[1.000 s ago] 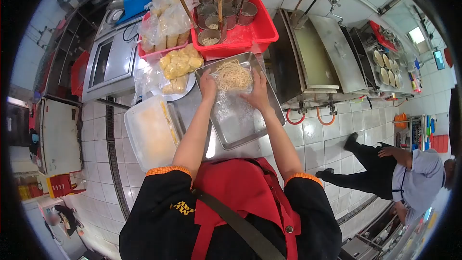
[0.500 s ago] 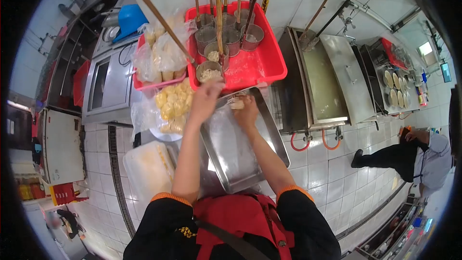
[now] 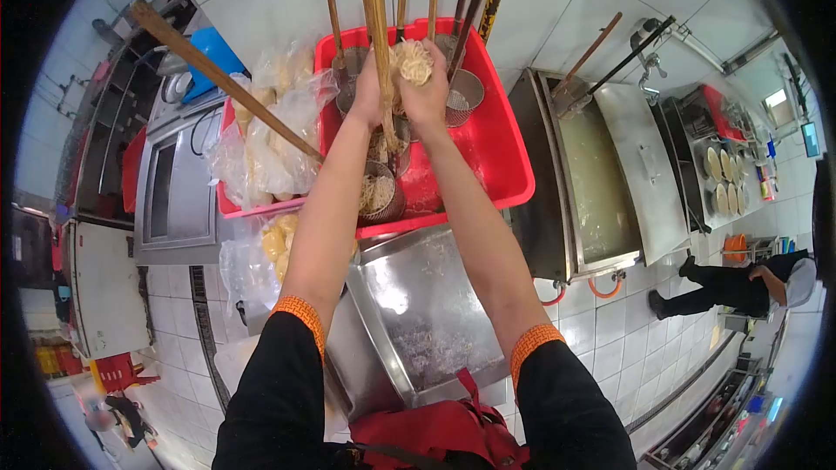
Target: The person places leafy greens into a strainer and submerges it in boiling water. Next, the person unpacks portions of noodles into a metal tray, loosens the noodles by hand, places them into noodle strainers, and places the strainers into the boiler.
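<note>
Over the red bin (image 3: 488,152), my right hand (image 3: 424,104) is closed around a bundle of pale noodles (image 3: 413,63). My left hand (image 3: 369,94) is closed against the other side of the bundle, its fingers partly hidden by a wooden handle (image 3: 374,17). Mesh noodle strainers stand in the bin around my hands. The nearest strainer (image 3: 383,196) holds noodles, and another mesh strainer (image 3: 464,96) sits to the right of my right hand. Below my forearms lies a metal tray (image 3: 427,296) with flour-like residue.
Bagged dough pieces (image 3: 279,148) fill a pink crate at the left. Yellowish dough balls (image 3: 277,244) lie in plastic below it. Long handles rise from the bin. A vat of liquid (image 3: 599,183) stands at the right; a person (image 3: 749,287) is farther right.
Both hands have moved up and forward from the tray and the front strainer to the middle of the bin. The noodles that were in my right hand at the tray are now between both hands.
</note>
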A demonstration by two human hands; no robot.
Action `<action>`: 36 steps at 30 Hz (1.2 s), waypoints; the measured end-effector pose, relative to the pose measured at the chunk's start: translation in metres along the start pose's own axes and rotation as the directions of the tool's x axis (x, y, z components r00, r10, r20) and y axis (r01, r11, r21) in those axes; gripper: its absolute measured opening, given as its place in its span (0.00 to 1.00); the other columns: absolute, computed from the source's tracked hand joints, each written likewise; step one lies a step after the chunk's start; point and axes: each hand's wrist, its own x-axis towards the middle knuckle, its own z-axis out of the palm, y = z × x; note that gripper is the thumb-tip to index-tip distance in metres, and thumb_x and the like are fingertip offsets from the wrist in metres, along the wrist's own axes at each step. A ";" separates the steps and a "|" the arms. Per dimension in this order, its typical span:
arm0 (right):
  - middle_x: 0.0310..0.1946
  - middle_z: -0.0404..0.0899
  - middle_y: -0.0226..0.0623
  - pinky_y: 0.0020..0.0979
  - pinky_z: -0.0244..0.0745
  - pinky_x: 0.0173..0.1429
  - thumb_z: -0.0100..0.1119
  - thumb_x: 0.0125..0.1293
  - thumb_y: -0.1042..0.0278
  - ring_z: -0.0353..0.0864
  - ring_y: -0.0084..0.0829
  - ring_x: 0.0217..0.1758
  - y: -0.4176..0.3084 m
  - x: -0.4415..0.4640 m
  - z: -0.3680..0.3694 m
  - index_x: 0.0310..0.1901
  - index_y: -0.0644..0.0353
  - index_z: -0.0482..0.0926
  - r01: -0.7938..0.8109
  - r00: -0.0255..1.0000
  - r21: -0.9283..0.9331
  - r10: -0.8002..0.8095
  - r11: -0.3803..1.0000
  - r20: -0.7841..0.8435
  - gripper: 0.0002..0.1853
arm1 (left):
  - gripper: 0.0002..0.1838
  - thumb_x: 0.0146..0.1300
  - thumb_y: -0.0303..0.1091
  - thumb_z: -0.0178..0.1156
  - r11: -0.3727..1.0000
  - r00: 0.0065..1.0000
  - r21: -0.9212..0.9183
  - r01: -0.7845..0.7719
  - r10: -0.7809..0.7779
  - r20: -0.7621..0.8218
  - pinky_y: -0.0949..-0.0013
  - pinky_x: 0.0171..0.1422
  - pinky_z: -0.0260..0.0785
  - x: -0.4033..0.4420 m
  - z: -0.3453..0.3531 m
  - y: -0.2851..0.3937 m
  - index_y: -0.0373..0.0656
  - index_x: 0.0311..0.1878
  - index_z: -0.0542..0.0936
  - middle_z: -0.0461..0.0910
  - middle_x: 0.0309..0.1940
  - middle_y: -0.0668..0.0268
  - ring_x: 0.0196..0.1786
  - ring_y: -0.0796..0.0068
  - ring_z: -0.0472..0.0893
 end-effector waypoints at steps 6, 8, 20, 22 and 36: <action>0.50 0.70 0.49 0.36 0.63 0.63 0.51 0.51 0.82 0.70 0.40 0.57 0.038 0.000 -0.013 0.56 0.69 0.61 -0.087 0.993 -0.278 0.105 0.957 0.049 0.27 | 0.20 0.67 0.43 0.46 0.808 0.999 0.589 0.006 -0.035 0.038 0.71 0.45 0.69 0.004 -0.030 -0.021 0.39 0.40 0.82 0.81 0.36 0.66 0.37 0.76 0.78; 0.51 0.68 0.51 0.37 0.62 0.64 0.51 0.51 0.82 0.68 0.42 0.58 0.002 -0.001 -0.010 0.56 0.69 0.60 0.085 0.996 -0.379 -0.078 0.922 0.034 0.27 | 0.17 0.67 0.39 0.48 0.726 0.991 0.675 -0.128 0.073 0.109 0.70 0.47 0.68 -0.010 -0.025 -0.016 0.34 0.44 0.79 0.81 0.36 0.64 0.39 0.75 0.78; 0.38 0.79 0.50 0.37 0.72 0.46 0.50 0.65 0.69 0.79 0.46 0.41 -0.076 0.028 -0.022 0.48 0.64 0.73 0.319 0.948 -0.599 -0.256 0.734 0.191 0.13 | 0.21 0.62 0.37 0.57 0.417 0.532 0.837 -0.353 0.826 -0.188 0.66 0.57 0.64 -0.178 0.071 0.126 0.33 0.54 0.70 0.73 0.50 0.56 0.55 0.70 0.71; 0.36 0.80 0.46 0.33 0.73 0.43 0.53 0.63 0.68 0.81 0.40 0.38 -0.092 0.017 -0.034 0.46 0.63 0.75 0.285 0.955 -0.499 -0.195 0.818 0.225 0.12 | 0.25 0.62 0.38 0.58 0.814 0.909 0.513 -0.273 0.393 -0.140 0.66 0.57 0.64 -0.171 0.076 0.133 0.34 0.57 0.67 0.70 0.53 0.57 0.55 0.71 0.70; 0.34 0.80 0.43 0.33 0.74 0.44 0.58 0.57 0.73 0.82 0.38 0.39 -0.112 -0.057 -0.059 0.45 0.65 0.75 0.330 0.919 -0.313 -0.228 0.890 0.321 0.13 | 0.17 0.59 0.40 0.63 0.674 0.923 0.634 -0.379 0.322 0.209 0.75 0.40 0.68 -0.104 0.140 0.095 0.38 0.44 0.75 0.78 0.29 0.69 0.33 0.80 0.77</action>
